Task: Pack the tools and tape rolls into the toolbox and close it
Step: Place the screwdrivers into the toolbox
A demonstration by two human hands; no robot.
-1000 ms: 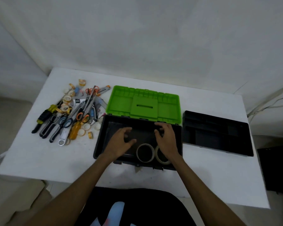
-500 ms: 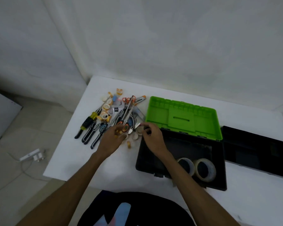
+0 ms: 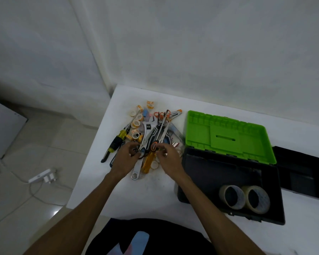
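The black toolbox [image 3: 206,168] stands open on the white table, its green lid [image 3: 228,133] tilted back. Two large tape rolls [image 3: 231,196] [image 3: 257,199] lie in its near right corner. Left of the box is a pile of tools and small tape rolls [image 3: 147,126]: a wrench, scissors, screwdrivers, pliers. Both hands are in the near end of the pile. My left hand [image 3: 126,159] curls its fingers round black tool handles [image 3: 136,150]. My right hand [image 3: 168,159] pinches the orange-handled scissors [image 3: 153,145] by the grip.
A black insert tray [image 3: 302,172] lies on the table right of the toolbox. The table's left edge [image 3: 92,151] runs close to the pile. A white power strip [image 3: 41,178] and its cable lie on the floor below.
Both hands left the toolbox, where they set two large tape rolls, and moved left onto the tool pile. They now close on tool handles. The view swung left.
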